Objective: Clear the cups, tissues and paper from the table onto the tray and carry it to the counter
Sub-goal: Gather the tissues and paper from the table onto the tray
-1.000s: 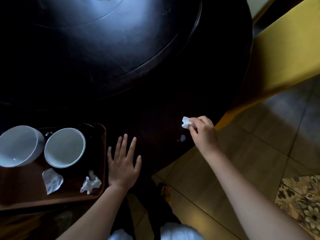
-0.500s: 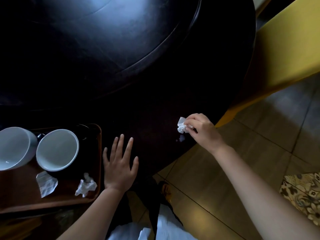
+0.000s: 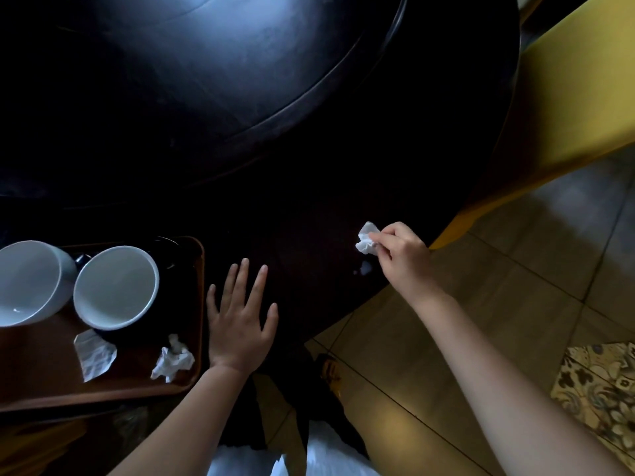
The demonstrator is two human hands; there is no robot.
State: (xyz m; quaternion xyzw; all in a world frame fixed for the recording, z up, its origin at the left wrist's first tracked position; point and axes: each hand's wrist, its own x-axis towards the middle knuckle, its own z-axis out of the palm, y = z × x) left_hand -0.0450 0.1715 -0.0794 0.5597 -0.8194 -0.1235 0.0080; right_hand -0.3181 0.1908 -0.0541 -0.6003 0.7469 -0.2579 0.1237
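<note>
A brown tray (image 3: 197, 324) lies at the near left of the dark round table (image 3: 309, 187). On it stand two white cups, one (image 3: 29, 283) at the left edge and one (image 3: 115, 286) beside it. A flat piece of paper (image 3: 93, 355) and a crumpled tissue (image 3: 173, 360) lie in front of the cups. My left hand (image 3: 240, 321) rests flat on the table, fingers spread, just right of the tray. My right hand (image 3: 402, 255) pinches a small white tissue (image 3: 366, 238) just above the table's near right edge. A pale spot (image 3: 365, 267) shows on the table below it.
A yellow chair (image 3: 567, 97) stands against the table's right side. Tiled floor (image 3: 498, 304) stretches to the right, with a patterned rug (image 3: 598, 389) at the far right. The table has a raised round centre (image 3: 206, 80).
My right hand has kept its hold on the tissue and shifted slightly left. The left hand stays flat beside the tray.
</note>
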